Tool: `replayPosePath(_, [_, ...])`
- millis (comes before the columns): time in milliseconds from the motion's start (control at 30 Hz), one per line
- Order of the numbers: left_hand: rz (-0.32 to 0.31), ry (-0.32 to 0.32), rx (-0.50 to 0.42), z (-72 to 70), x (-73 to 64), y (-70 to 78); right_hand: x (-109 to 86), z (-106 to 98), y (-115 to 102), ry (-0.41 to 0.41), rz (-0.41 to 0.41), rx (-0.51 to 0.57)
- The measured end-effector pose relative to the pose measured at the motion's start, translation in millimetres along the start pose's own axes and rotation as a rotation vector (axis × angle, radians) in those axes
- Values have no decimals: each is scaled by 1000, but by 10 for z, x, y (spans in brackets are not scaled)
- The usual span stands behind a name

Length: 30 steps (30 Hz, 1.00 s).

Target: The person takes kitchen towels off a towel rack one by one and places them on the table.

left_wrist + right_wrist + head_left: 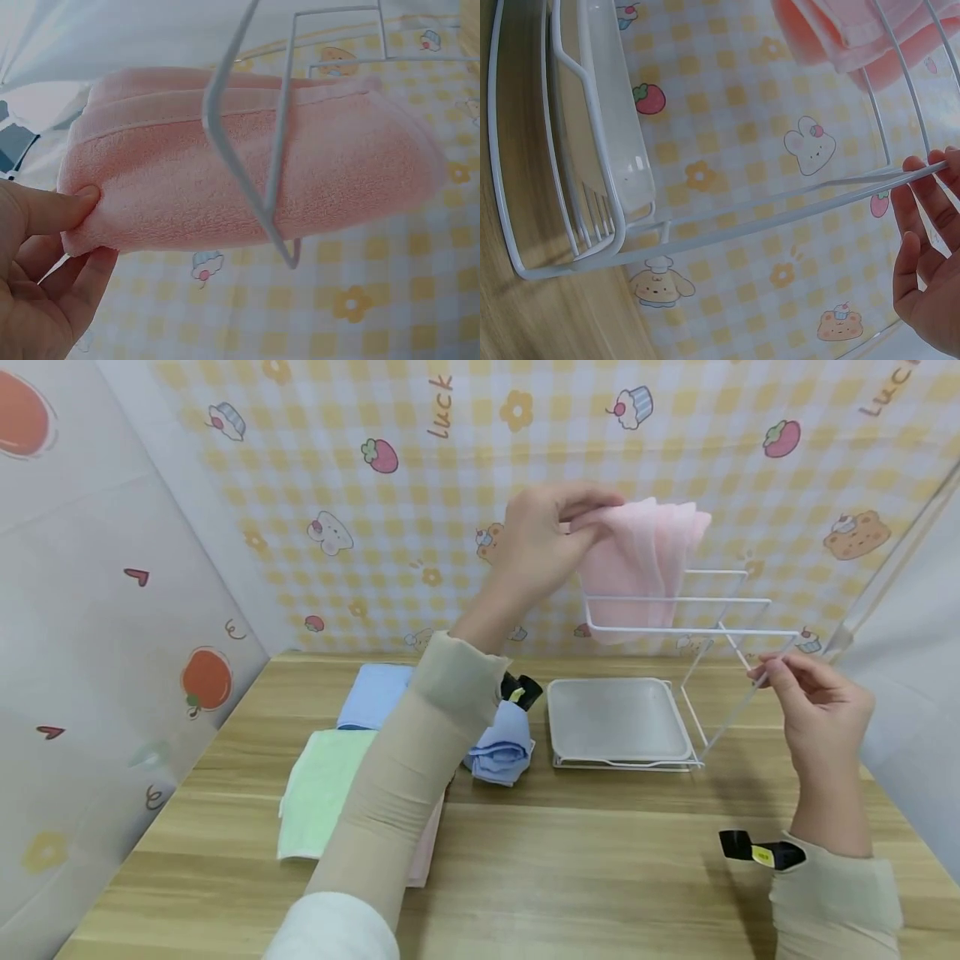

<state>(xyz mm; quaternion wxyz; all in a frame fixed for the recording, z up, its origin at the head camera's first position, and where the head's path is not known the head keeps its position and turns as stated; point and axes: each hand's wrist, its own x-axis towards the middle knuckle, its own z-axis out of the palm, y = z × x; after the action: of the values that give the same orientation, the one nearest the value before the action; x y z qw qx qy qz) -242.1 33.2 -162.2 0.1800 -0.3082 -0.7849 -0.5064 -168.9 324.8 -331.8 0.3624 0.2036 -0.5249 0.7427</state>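
Observation:
In the head view my left hand (543, 539) pinches the upper left edge of a folded pink towel (641, 556). The towel's lower part overlaps the top bars of a white wire rack (705, 632). From the left wrist view, thumb and fingers grip one end of the towel (240, 165), and rack bars cross in front of it. My right hand (828, 718) pinches the rack's slanting side wire between thumb and fingers. A close look at that grip on the wire (780, 217) comes from the right wrist view. Below, a pale shallow tray (618, 718) sits on the rack's base.
On the wooden table, left of the rack, lie a folded blue towel (375, 693), a green towel (322, 797) and a pink cloth (427, 852), partly hidden by my left arm. A bunched blue towel (504, 743) stands beside the tray. A patterned backdrop (450, 485) rises behind.

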Motion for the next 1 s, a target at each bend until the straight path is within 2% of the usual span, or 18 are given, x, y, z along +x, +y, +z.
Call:
replayPosePath(100, [80, 26, -64, -59, -82, -2, 1, 1, 0, -5, 3, -2])
replayPosePath(233, [87, 52, -132, -161, -192, 10, 3, 7, 8, -26, -4, -2])
replayPosePath(333, [47, 83, -181, -246, -261, 31, 11, 15, 9, -33, -8, -7])
replayPosePath(433, [63, 121, -216, -311, -324, 28, 19, 20, 2, -26, -7, -8])
replayPosePath(667, [198, 231, -245, -416, -497, -95, 9, 13, -8, -24, -15, 0])
replayPosePath(767, [228, 265, -267, -469, -563, -137, 4, 9, -6, -23, -15, 5])
replayPosePath(1000, [249, 338, -271, -605, -710, -174, 1, 19, 2, -8, -19, 14])
